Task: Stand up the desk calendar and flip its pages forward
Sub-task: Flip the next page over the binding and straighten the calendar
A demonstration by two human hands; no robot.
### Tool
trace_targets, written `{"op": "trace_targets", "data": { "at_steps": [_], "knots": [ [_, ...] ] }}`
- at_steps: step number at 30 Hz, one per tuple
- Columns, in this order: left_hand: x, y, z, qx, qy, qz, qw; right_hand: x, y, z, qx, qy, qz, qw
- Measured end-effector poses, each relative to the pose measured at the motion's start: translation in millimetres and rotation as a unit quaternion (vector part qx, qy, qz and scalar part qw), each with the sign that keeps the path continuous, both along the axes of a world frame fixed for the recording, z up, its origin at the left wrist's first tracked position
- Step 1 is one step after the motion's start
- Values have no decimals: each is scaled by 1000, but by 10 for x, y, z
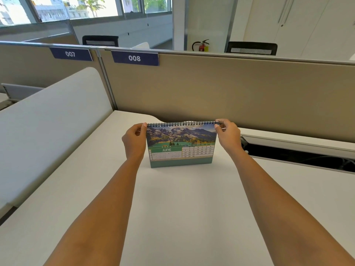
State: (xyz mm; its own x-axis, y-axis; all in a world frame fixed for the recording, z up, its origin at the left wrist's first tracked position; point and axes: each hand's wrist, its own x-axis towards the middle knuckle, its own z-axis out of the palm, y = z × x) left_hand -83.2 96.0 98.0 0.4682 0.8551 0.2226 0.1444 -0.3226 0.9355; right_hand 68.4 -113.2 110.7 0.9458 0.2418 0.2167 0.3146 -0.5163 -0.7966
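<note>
Upright, desk calendar [181, 145] on desk [182, 208], left hand [134, 140], right hand [228, 134] pinching top corners

The green paper desk calendar [181, 144] showed a glossy printed mountain photo page, bound along the top by a dark metal wire spiral [182, 123]. The off-white desk top [172, 208] looked smooth and matt, like laminate. The beige partition panel [230, 96] behind looked matt and cloth-covered, capped by a silvery metal rail [249, 57].

Your white bench [182, 208] carries one thing: the desk calendar [181, 148], standing upright near its far edge.
</note>
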Motion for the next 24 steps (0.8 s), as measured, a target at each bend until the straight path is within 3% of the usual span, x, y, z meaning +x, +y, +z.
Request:
{"op": "trace_targets", "data": {
  "at_steps": [14, 24],
  "knots": [
    [-102, -131, 57, 54, 2, 16, 998, -125, -93, 65, 49, 69, 17, 996],
    [-198, -282, 62, 135, 100, -41, 985, -311, -236, 180, -47, 79, 101, 991]
  ]
}}
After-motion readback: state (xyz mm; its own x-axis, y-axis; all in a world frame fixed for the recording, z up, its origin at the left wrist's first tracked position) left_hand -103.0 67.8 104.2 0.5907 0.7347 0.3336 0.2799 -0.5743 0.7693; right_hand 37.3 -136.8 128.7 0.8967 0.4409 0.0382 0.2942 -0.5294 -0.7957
